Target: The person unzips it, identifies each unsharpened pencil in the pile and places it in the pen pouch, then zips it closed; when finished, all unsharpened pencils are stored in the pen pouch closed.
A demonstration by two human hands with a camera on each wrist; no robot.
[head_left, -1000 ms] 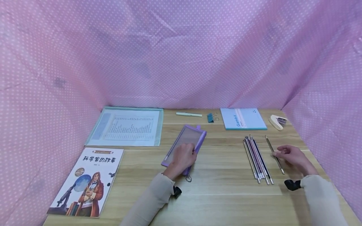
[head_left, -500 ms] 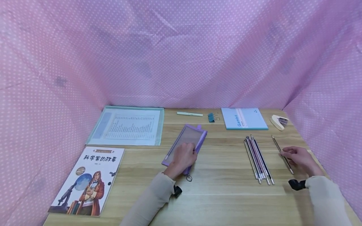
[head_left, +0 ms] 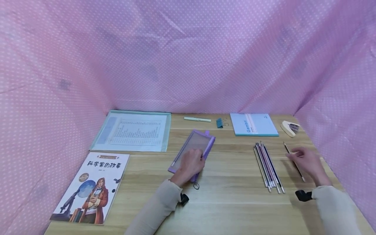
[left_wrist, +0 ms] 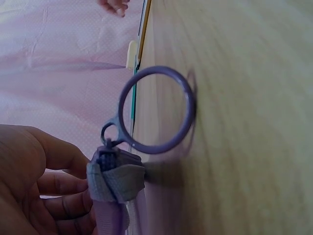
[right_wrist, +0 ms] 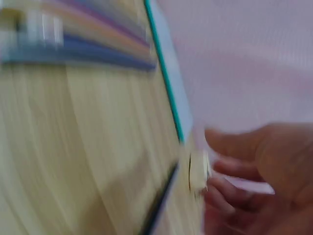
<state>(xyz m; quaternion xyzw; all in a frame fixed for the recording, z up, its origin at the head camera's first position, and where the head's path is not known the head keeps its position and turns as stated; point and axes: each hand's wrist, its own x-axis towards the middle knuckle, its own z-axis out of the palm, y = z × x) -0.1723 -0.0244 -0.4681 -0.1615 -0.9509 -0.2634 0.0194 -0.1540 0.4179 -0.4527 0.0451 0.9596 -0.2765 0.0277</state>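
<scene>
In the head view my left hand (head_left: 189, 163) grips the right edge of a purple mesh zip pencil case (head_left: 198, 140). A pencil with a white end shows through the mesh along its left side. The left wrist view has the case's zip-pull ring (left_wrist: 190, 107) beside the curled fingers. My right hand (head_left: 308, 163) hovers over a single dark pencil (head_left: 299, 171) lying on the table, with its fingers loosely bent and apart from it. To the left of that pencil, several more lie side by side in a pencil group (head_left: 267, 166), white ends toward me.
Along the back stand a clear document folder (head_left: 138, 130), a pale green pen (head_left: 196, 119), a teal binder clip (head_left: 219, 122), a light blue notebook (head_left: 254, 124) and a small cream stapler-like tool (head_left: 289, 128). An illustrated book (head_left: 94, 186) lies at left. Pink dotted cloth (head_left: 188, 65) surrounds the wooden table.
The single pencil has shifted to the right, away from the group. My right hand has let go of it and lifted slightly back to the left. My left hand stays on the case.
</scene>
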